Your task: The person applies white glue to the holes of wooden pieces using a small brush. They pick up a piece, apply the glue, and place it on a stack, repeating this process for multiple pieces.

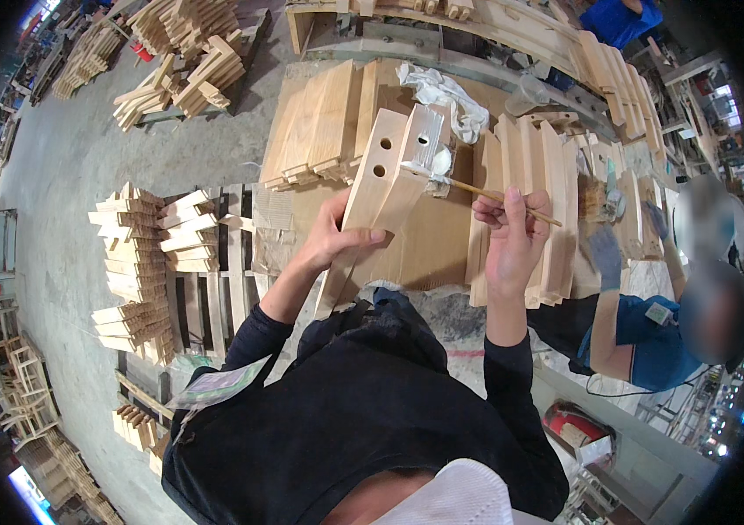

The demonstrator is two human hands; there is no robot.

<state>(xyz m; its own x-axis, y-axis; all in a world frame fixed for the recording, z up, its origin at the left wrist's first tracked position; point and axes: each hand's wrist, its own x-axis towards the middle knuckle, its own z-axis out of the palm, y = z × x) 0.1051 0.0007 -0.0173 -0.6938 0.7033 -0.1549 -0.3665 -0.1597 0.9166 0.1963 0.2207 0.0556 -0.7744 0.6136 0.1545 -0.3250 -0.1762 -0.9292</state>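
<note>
Head view, the only one: my left hand (341,234) is closed round the post (372,188), thumb flat across its face, fingers mostly hidden behind its left side. Post is raised over the middle of the table (429,249), tilted, lower end out toward the near edge by my body; can't tell if anything props it. Also can't tell if it's one post or two side by side. Two dark holes in the left face, white smear (425,131) round a third hole at the top right.

My right hand (512,232) pinches the stick (465,185) between thumb and fingers; its white-coated tip is at the smeared end, touching or nearly.

Handling, my judgement: post is stiff, hard, moderate weight, top-heavy if gripped low. Bare wood should grip fine; smeared end probably wet and slippery, so hold the plain lower half, clear of holes. Stick is light, thin, might snap: light pinch, well back from the tip.

Round about: boards (324,122) at the far left corner, more boards (525,162) along the right edge, crumpled white cloth (446,96) at the far edge.
</note>
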